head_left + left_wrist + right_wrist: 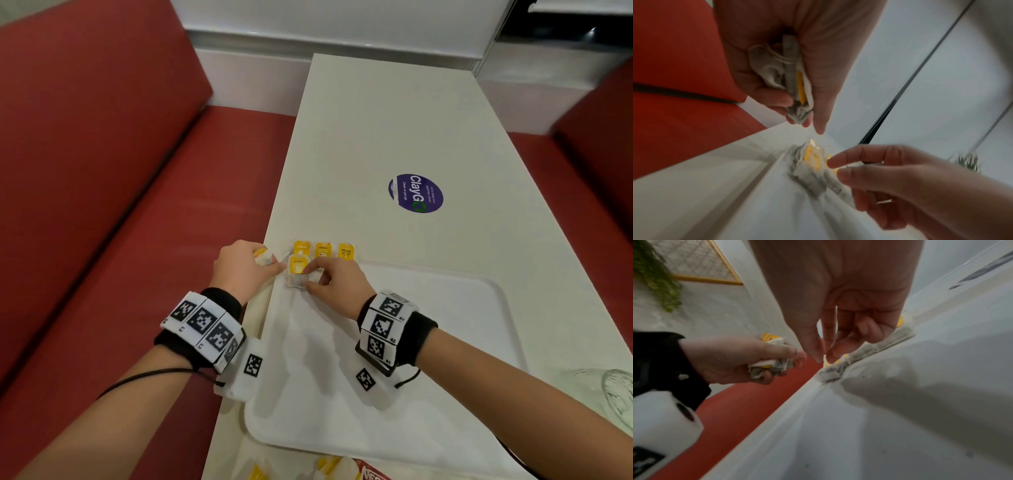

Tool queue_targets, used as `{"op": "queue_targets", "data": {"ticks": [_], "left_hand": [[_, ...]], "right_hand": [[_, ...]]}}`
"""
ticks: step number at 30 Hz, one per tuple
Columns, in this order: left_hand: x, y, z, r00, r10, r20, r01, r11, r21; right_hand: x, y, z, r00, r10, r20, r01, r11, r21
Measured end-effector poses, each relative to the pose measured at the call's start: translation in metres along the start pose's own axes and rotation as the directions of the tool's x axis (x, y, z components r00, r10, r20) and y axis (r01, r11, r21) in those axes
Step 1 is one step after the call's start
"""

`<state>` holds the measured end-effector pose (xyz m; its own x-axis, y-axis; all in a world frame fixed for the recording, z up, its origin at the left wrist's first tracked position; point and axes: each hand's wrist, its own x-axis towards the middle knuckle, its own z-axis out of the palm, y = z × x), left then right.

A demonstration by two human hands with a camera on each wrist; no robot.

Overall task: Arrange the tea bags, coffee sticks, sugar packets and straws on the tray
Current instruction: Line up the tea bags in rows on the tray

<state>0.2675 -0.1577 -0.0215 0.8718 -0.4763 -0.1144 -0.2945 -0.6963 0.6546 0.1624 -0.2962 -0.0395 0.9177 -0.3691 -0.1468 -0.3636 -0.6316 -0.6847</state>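
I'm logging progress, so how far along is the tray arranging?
Early. Three yellow-tagged tea bags line the tray's far edge. The right hand is placing a fourth tea bag; the left hand grips more. Packets near the bottom edge remain off the tray; no straws visible.

A white table (394, 137) runs away from the viewer, a round blue sticker (416, 193) near its middle. Red padded benches (102, 171) flank both long sides. A pale wall (342, 20) closes the far end. A gold-framed lattice panel (694, 261) and hanging green plant (655, 275) show on another wall.
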Motion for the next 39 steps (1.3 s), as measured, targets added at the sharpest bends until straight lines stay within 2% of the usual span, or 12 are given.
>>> {"op": "queue_targets", "data": {"ticks": [2, 3, 5, 7, 9, 19, 23, 26, 30, 34, 37, 39], "left_hand": [[-0.012, 0.003, -0.007, 1.000, 0.004, 0.025, 0.002, 0.961, -0.277], [-0.021, 0.007, -0.011, 0.998, -0.018, 0.061, 0.042, 0.899, -0.437], [-0.039, 0.015, -0.016, 0.980, -0.077, 0.182, 0.182, 0.705, -0.686], [-0.055, 0.021, -0.019, 0.944, -0.098, 0.316, 0.321, 0.511, -0.798], [-0.068, 0.024, -0.018, 0.907, -0.096, 0.410, 0.412, 0.409, -0.814], [-0.124, 0.033, -0.004, 0.835, 0.050, 0.547, 0.493, 0.373, -0.786], [-0.139, 0.037, 0.001, 0.824, 0.027, 0.566, 0.531, 0.309, -0.789], [-0.148, 0.041, 0.001, 0.824, 0.014, 0.566, 0.537, 0.301, -0.788], [-0.157, 0.045, -0.001, 0.794, 0.015, 0.608, 0.580, 0.283, -0.764], [-0.162, 0.045, -0.004, 0.754, 0.035, 0.655, 0.630, 0.243, -0.738], [-0.165, 0.045, -0.005, 0.745, 0.069, 0.664, 0.651, 0.143, -0.745], [-0.167, 0.044, -0.005, 0.748, 0.076, 0.660, 0.648, 0.133, -0.750]], "right_hand": [[-0.010, -0.006, -0.006, 0.999, -0.027, 0.022, 0.025, 0.998, 0.059], [-0.017, -0.011, -0.010, 0.998, -0.052, 0.023, 0.049, 0.992, 0.117], [-0.034, -0.023, -0.020, 0.994, -0.111, 0.019, 0.104, 0.965, 0.240], [-0.051, -0.034, -0.028, 0.987, -0.157, 0.023, 0.141, 0.934, 0.328], [-0.067, -0.042, -0.032, 0.982, -0.185, 0.036, 0.158, 0.913, 0.377], [-0.121, -0.044, -0.031, 0.980, -0.191, 0.048, 0.153, 0.892, 0.426], [-0.137, -0.042, -0.034, 0.981, -0.191, 0.024, 0.166, 0.904, 0.394], [-0.146, -0.041, -0.036, 0.966, -0.258, -0.010, 0.248, 0.914, 0.320], [-0.155, -0.043, -0.039, 0.926, -0.372, -0.066, 0.376, 0.893, 0.248], [-0.160, -0.044, -0.033, 0.872, -0.489, -0.001, 0.484, 0.863, 0.141], [-0.158, -0.046, -0.034, 0.894, -0.446, -0.040, 0.444, 0.871, 0.211], [-0.157, -0.046, -0.036, 0.931, -0.359, -0.070, 0.364, 0.886, 0.288]]}}
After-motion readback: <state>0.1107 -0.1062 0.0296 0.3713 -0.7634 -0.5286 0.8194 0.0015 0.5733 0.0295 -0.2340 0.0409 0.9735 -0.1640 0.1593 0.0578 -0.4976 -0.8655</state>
